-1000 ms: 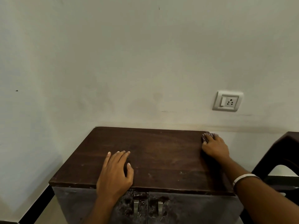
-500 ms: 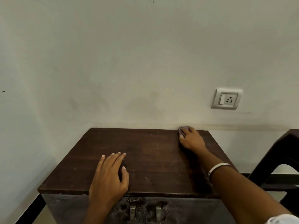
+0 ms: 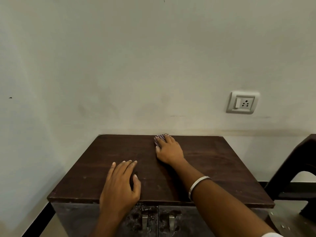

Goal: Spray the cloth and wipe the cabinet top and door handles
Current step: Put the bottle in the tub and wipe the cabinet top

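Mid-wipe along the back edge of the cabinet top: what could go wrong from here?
1. The cloth is bunched small under the right hand, so each pass may leave unwiped strips on the cabinet top.
2. The left hand rests flat there; that patch could get skipped.

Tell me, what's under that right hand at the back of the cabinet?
A checked cloth shows past the fingers of the right hand, pressed on the cabinet top. The hand covers the rest of the cloth.
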Available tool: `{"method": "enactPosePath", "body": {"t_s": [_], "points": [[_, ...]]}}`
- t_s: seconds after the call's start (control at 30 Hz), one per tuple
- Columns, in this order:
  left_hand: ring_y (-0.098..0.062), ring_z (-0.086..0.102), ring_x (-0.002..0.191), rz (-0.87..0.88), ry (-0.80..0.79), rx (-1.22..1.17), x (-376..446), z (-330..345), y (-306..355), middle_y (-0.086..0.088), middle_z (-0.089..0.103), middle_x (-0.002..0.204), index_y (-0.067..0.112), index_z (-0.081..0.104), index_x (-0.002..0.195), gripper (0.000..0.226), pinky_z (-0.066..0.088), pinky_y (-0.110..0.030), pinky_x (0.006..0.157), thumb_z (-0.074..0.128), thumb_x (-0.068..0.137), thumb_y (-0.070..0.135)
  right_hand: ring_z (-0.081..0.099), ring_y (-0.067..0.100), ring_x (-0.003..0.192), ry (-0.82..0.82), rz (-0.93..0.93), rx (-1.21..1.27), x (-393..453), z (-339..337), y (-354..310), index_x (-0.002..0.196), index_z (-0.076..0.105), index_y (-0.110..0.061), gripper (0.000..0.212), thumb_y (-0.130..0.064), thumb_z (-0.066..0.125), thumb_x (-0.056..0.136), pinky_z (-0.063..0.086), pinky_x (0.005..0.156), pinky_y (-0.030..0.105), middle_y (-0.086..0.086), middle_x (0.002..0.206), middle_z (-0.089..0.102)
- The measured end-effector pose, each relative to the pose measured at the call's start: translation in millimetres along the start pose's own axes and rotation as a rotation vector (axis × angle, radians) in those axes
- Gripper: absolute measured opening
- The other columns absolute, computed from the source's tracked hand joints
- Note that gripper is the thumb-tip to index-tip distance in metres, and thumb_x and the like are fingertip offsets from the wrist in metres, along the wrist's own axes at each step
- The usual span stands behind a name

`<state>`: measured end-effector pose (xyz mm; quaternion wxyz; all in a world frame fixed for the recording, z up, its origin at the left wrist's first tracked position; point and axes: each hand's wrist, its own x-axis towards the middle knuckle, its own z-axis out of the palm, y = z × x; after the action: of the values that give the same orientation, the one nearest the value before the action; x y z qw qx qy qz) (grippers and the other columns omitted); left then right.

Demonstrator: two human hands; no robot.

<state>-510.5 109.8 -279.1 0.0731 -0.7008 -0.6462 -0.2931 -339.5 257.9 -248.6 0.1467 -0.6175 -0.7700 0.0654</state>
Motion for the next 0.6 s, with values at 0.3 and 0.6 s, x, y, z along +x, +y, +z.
{"method": "enactPosePath", "body": {"t_s": [0.3,0.6], "points": [[-0.013,0.049,0.127,0.002,0.014,-0.001,0,0,0,0.001,0.06,0.13,0.018,0.056,0.13,0.057,0.023,-0.039,0.118,0.028,0.086,0.04,0.02,0.029,0.146,0.119,0.33,-0.048,-34,-37,110,0.149,0.03,-0.027,0.055,-0.042,0.032,0.096,0.018,0.119,0.043,0.011,0.16,0.02],[-0.014,0.048,0.129,0.004,0.011,-0.001,0,-1,1,0.0,0.059,0.132,0.017,0.055,0.132,0.059,0.023,-0.039,0.118,0.028,0.085,0.041,0.02,0.03,0.145,0.094,0.127,-0.04,-55,-13,25,0.147,0.034,-0.027,0.053,-0.043,0.034,0.096,0.019,0.118,0.043,0.013,0.158,0.023]]}}
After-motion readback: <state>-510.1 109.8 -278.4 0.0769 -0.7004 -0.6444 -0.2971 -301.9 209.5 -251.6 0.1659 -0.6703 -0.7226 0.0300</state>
